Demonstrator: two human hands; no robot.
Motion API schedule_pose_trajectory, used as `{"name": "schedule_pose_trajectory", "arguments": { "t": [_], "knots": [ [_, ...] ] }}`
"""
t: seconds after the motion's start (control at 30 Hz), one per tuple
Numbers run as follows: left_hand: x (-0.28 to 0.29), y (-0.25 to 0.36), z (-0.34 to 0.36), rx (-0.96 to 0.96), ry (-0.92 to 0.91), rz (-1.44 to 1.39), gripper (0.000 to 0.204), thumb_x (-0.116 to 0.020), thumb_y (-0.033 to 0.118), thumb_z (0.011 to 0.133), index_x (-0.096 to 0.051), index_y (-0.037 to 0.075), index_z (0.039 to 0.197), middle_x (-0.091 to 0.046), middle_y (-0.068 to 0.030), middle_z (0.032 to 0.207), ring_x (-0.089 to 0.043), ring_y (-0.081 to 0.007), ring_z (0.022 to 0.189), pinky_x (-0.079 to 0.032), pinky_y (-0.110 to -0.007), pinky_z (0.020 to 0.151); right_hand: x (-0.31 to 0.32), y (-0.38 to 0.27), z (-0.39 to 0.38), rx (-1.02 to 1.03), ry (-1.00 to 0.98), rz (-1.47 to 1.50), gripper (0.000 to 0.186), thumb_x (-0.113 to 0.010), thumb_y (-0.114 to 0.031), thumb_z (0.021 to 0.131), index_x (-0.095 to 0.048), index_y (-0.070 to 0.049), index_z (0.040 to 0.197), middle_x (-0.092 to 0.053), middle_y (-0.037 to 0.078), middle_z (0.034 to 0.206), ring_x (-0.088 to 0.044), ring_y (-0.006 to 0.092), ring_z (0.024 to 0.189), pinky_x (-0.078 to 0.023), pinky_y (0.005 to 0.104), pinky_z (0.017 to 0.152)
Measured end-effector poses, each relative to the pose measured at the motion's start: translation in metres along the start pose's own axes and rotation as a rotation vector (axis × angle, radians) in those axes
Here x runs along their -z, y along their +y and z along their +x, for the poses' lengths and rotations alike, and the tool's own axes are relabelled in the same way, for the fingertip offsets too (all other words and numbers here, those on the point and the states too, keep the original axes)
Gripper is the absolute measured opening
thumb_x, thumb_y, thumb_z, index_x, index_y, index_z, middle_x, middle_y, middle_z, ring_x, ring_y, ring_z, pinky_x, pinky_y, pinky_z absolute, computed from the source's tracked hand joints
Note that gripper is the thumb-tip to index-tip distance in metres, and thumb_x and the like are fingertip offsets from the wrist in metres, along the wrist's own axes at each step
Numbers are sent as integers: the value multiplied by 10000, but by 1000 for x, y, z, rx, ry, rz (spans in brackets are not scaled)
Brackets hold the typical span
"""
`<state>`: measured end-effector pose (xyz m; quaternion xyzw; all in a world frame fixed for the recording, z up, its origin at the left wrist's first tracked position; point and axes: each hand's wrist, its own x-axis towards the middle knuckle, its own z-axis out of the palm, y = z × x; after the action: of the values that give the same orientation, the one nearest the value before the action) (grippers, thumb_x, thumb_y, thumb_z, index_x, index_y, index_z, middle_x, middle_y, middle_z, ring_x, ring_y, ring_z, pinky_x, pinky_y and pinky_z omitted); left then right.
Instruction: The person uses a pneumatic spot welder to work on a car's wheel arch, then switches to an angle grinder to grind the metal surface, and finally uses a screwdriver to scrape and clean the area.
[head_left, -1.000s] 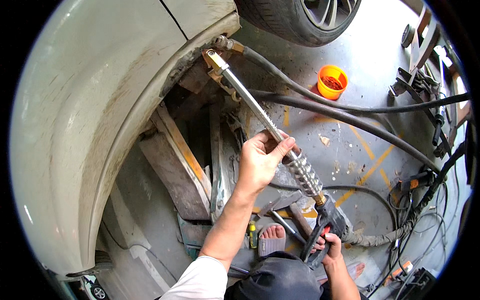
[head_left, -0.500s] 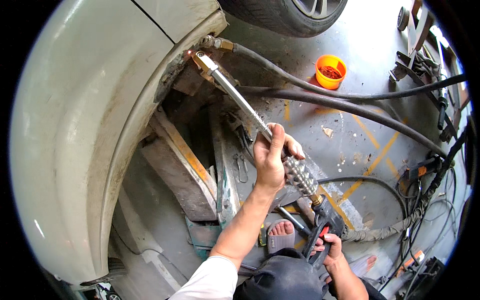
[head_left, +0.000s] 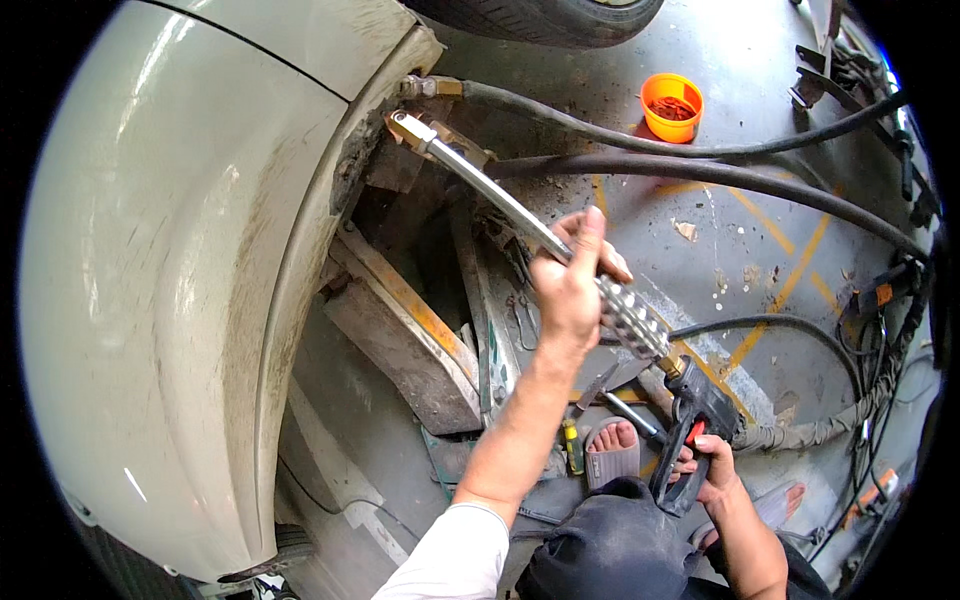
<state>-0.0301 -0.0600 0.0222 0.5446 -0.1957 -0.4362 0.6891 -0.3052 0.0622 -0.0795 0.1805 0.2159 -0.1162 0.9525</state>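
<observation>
Left grip [head_left: 572, 290] clamped the metal tool [head_left: 628, 315] mid-length, right grip [head_left: 712, 468] its black handle [head_left: 705, 400]. Tip [head_left: 408, 127] sat by the car panel [head_left: 180, 300], contact unclear.

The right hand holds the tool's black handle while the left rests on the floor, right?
Not quite: the head view shows the left hand wrapped around the metal shaft instead. The right hand does hold the black handle.

I'm gripping smooth, shiny metal tube [head_left: 500, 198], matt plastic handle [head_left: 706, 398]; panel [head_left: 160, 300] gleaming, glossy; edge [head_left: 352, 168] looking rough; bucket [head_left: 670, 129] shining, smooth plastic.
</observation>
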Motion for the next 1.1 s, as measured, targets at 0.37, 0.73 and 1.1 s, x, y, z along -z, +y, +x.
{"name": "schedule_pose_trajectory", "arguments": {
  "t": [0.37, 0.73, 1.1],
  "knots": [
    [5, -8, -11, 35, -26, -109, 290, -513, 318, 983, -527, 28, 990, -511, -20, 637, -548, -146, 596, -503, -309, 608, -2, -5, 0, 53, 58, -9, 182, -621, -197, 774, -573, -103, 922, -511, 12, 741, -482, 117, 601, -433, 343, 679],
    [60, 9, 0, -26, -331, 62, 279, -688, 118, 863, -594, -8, 1094, -691, -155, 955, -665, -223, 936, -526, -329, 863, -3, -8, 2, 7, 37, 27, 176, -629, -202, 759, -533, -106, 871, -477, 4, 730, -464, 107, 590, -421, 328, 649],
    [32, 1, -20, -48, 74, 221, 157, -747, 48, 807, -618, -9, 877, -683, -98, 814, -660, -150, 725, -541, -276, 718, 20, -2, 5, 33, 13, 55, 164, -625, -195, 771, -568, -126, 908, -495, 5, 704, -485, 115, 598, -434, 341, 652]
  ]
}}
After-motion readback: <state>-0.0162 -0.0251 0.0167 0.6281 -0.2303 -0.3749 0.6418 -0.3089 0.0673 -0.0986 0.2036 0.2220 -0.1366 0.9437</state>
